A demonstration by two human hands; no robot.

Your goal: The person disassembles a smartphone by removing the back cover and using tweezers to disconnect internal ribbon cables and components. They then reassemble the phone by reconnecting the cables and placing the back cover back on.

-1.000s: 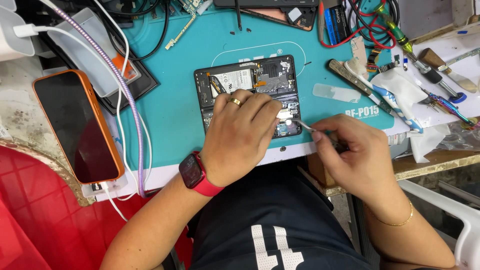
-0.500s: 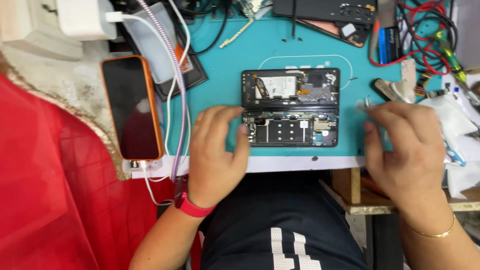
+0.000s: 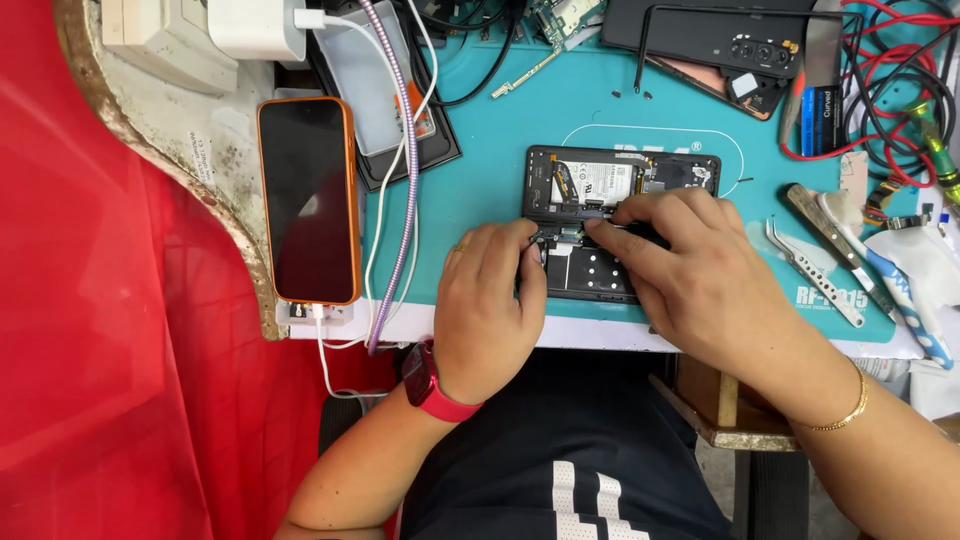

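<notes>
An opened phone (image 3: 600, 180) with its back off lies on the teal work mat (image 3: 480, 170), showing its battery and boards. My left hand (image 3: 490, 300) grips the phone's left edge, thumb on its lower half. My right hand (image 3: 700, 270) lies over the phone's right side. Its thumb and forefinger tips press on the middle strip of the phone, with nothing held between them. Silver tweezers (image 3: 815, 275) lie on the mat just right of my right hand. A red watch (image 3: 430, 385) is on my left wrist and a thin gold bracelet (image 3: 840, 410) on my right.
An orange-cased phone (image 3: 308, 200) lies at the left, plugged into a white cable. A braided cable (image 3: 405, 180) runs down the mat. A black phone back (image 3: 720, 40), red wires (image 3: 890, 90) and hand tools (image 3: 860, 260) crowd the top and right. Red cloth (image 3: 120, 350) fills the left.
My right hand has moved left from the mat onto the phone's middle. My left hand has shifted to the phone's left edge. The view has slid so that the phone sits more centrally.
</notes>
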